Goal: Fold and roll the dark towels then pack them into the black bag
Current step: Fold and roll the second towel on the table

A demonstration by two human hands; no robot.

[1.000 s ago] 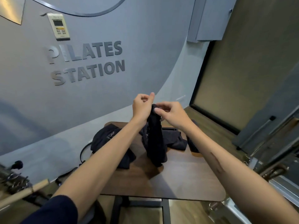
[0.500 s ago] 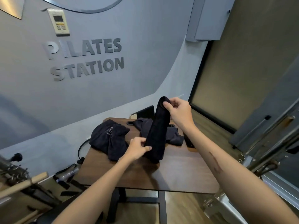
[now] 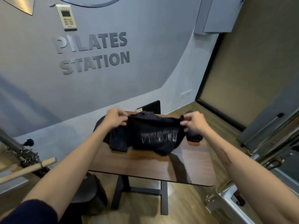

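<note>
Hands: left (image 3: 115, 118) and right (image 3: 195, 122) each pinching a top corner of dark towel (image 3: 153, 135), stretched above bench (image 3: 145, 165).

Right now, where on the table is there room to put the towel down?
The near half of the table is bare, from below the held towel to the front edge. The far half is crowded: a towel pile on the left, a rolled towel on the right.
</note>
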